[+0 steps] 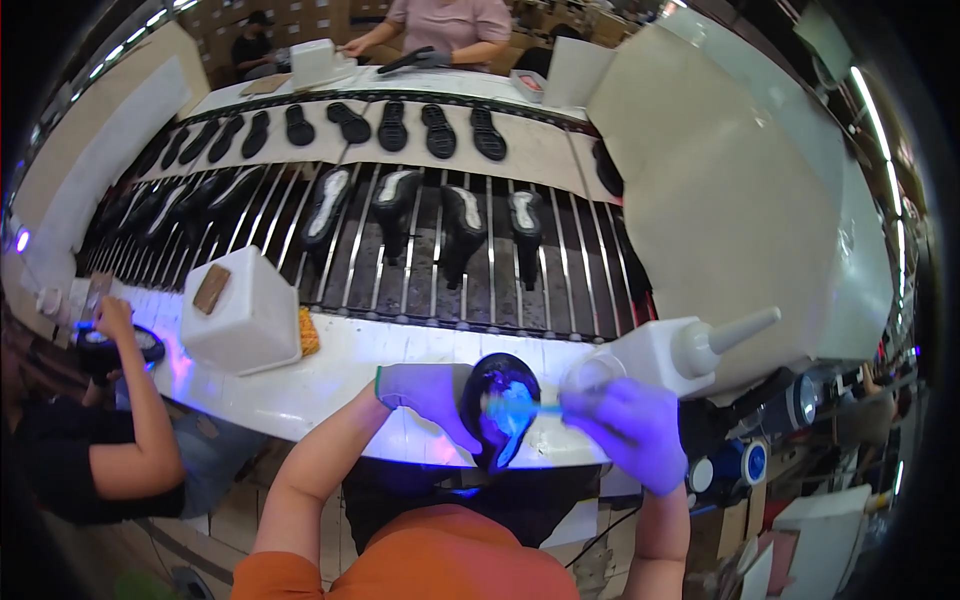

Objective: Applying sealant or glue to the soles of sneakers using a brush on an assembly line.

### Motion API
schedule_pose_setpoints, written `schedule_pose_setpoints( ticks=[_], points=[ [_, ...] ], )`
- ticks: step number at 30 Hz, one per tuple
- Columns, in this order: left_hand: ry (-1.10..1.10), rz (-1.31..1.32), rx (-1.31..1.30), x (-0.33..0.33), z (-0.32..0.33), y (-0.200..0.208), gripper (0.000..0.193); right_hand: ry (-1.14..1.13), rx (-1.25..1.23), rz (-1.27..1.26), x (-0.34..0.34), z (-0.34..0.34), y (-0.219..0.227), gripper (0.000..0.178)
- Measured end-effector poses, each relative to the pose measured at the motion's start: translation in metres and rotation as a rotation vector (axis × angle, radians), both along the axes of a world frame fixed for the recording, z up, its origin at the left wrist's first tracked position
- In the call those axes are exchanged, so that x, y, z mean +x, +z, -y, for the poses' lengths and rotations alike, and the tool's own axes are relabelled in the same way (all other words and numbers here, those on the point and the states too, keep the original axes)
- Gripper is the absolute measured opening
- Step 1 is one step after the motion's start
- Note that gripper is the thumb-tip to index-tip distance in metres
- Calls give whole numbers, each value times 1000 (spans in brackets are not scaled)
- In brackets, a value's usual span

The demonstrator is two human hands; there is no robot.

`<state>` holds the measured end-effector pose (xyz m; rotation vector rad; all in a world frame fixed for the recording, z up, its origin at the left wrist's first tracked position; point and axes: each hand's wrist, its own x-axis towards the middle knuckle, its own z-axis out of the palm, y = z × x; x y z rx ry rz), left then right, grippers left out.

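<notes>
Left hand (435,400) clamps black shoe (497,372); right hand (630,425) grips brush (532,408) over its blue-lit underside (516,428). White bottle (670,355) sits right of shoe, white container (240,325) left, barred conveyor (420,300) beyond.

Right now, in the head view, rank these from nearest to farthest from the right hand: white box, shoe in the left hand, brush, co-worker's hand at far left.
From the right hand:
1. Brush, held in it, pointing left.
2. Shoe, to the left, in the left hand.
3. White box, well to the left.
4. Co-worker's hand, far left.
</notes>
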<state>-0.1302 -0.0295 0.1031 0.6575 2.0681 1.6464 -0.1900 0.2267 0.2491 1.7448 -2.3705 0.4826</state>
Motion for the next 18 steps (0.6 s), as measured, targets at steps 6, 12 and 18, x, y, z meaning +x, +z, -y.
schedule_pose_setpoints(
  ticks=[6,12,18],
  points=[
    [14,-21,119,-7,2,10,75,28,28,73,-1,4,0,21],
    [194,126,156,19,17,-11,78,-577,-289,351,-31,-50,-25,14],
    [747,219,399,48,11,-91,84,-957,115,169,-17,-88,-140,17]
  ],
)
